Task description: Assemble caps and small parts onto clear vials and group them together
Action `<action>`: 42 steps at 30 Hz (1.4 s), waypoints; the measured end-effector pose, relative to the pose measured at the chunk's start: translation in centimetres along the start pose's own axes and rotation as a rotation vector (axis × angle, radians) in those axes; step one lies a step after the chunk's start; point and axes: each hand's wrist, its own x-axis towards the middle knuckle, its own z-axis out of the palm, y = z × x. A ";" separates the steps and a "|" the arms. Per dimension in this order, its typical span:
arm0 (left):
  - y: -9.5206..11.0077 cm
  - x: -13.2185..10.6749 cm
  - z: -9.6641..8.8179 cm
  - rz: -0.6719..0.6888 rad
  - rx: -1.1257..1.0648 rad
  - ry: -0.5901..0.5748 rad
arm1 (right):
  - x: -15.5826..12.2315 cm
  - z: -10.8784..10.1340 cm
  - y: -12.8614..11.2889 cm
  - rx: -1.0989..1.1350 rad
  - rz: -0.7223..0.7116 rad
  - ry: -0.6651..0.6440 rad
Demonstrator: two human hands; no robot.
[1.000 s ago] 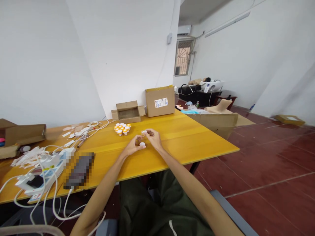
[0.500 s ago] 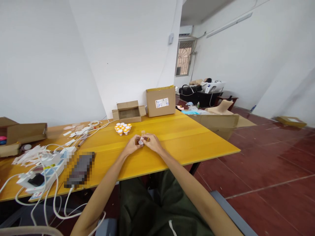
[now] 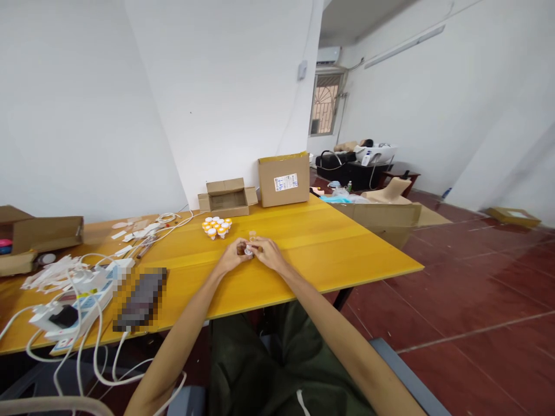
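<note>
My left hand (image 3: 233, 256) and my right hand (image 3: 266, 252) meet over the middle of the yellow table (image 3: 329, 242). Their fingers are pinched together around a small white-capped vial (image 3: 248, 250) held between them. Just beyond the hands a single small vial (image 3: 252, 234) stands on the table. A cluster of several small vials with white and orange caps (image 3: 216, 226) stands farther back to the left.
An open small cardboard box (image 3: 226, 196) and a closed box with a label (image 3: 283, 179) stand at the table's far edge. White cables, chargers and a blurred dark device (image 3: 141, 297) cover the left side. Another open box (image 3: 41, 234) lies far left. Red tiled floor lies to the right.
The hands came together: a second ago the left held a white cap apart from the right hand; now both pinch the small vial between them.
</note>
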 end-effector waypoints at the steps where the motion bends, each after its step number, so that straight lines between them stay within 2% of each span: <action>1: 0.0 0.0 0.0 -0.003 -0.005 0.000 | 0.0 0.0 0.0 -0.001 -0.003 -0.001; 20: 0.3 0.0 0.0 -0.021 0.016 -0.002 | -0.1 0.3 0.7 -0.023 -0.102 -0.034; 42: 0.1 0.1 0.0 -0.019 0.020 -0.003 | -0.1 0.3 0.6 -0.004 -0.058 -0.011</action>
